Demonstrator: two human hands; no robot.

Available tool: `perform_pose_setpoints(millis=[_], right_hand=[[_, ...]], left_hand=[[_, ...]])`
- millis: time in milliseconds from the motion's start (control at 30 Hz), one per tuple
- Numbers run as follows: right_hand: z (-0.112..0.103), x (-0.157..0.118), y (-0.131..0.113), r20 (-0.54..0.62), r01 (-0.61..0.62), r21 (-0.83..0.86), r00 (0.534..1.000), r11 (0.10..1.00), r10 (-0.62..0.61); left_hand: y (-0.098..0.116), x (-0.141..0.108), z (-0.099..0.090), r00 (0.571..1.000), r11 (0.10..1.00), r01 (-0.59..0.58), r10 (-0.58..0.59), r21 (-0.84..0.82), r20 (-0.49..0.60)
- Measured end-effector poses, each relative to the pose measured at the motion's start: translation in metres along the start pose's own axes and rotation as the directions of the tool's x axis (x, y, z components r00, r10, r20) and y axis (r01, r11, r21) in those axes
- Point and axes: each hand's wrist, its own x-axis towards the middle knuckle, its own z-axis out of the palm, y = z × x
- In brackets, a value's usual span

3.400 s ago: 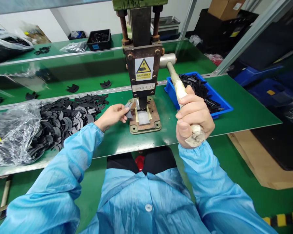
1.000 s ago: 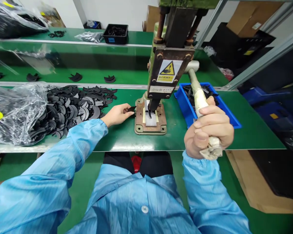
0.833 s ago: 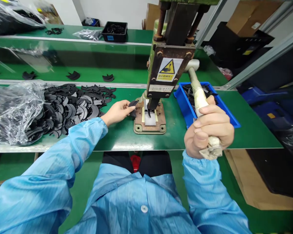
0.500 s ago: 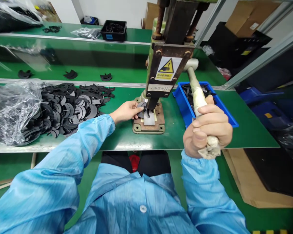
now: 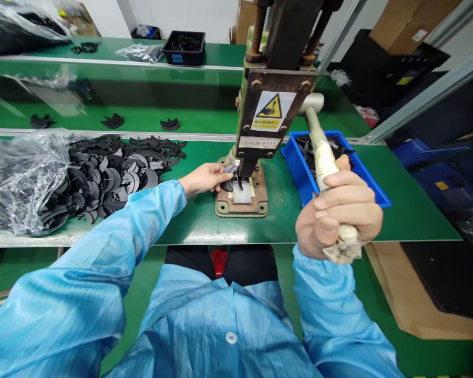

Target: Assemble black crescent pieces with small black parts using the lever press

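Observation:
My left hand pinches a curved black plastic part at the left of the press base, beside the lowered ram. A small metal plate lies on the base in front of the ram. My right hand is wrapped round the tape-covered lever handle of the press, its fingers closed. The lever slants from the press's right side down towards me.
Left of the press lies a heap of curved black parts, partly inside a clear plastic bag. A blue bin with black pieces stands at the right. Behind, a black tray rests on the green shelf.
The view has shifted slightly. Both hands keep their grips, and the press and lever look almost the same.

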Motion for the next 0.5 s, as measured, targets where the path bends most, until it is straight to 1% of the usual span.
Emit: perform_pose_setpoints(millis=[67, 200, 300, 367, 433, 500], right_hand=[[0.000, 0.001, 0.001, -0.008, 0.001, 0.004, 1.000, 1.000, -0.001], [0.000, -0.001, 0.000, -0.005, 0.000, 0.019, 1.000, 1.000, 0.000], [0.001, -0.004, -0.002, 0.013, -0.001, 0.014, 1.000, 1.000, 0.000], [0.003, -0.001, -0.004, 0.001, 0.003, 0.022, 1.000, 1.000, -0.003], [0.007, 0.014, -0.004, -0.022, 0.035, 0.041, 0.999, 0.999, -0.035], [0.013, 0.044, -0.004, -0.029, 0.105, 0.076, 0.994, 0.992, -0.103]], left_hand=[[0.005, 0.000, -0.001, 0.999, 0.999, 0.040, -0.040, -0.003, 0.031], [0.013, 0.002, -0.002, 0.990, 0.992, 0.128, -0.127, -0.008, 0.053], [0.016, 0.004, -0.004, 0.976, 0.978, 0.207, -0.206, -0.006, 0.075], [0.017, 0.004, -0.004, 0.967, 0.969, 0.244, -0.242, -0.022, 0.086], [0.016, 0.003, -0.002, 0.965, 0.965, 0.254, -0.248, -0.061, 0.084], [0.013, 0.001, 0.003, 0.970, 0.965, 0.241, -0.235, -0.103, 0.063]])
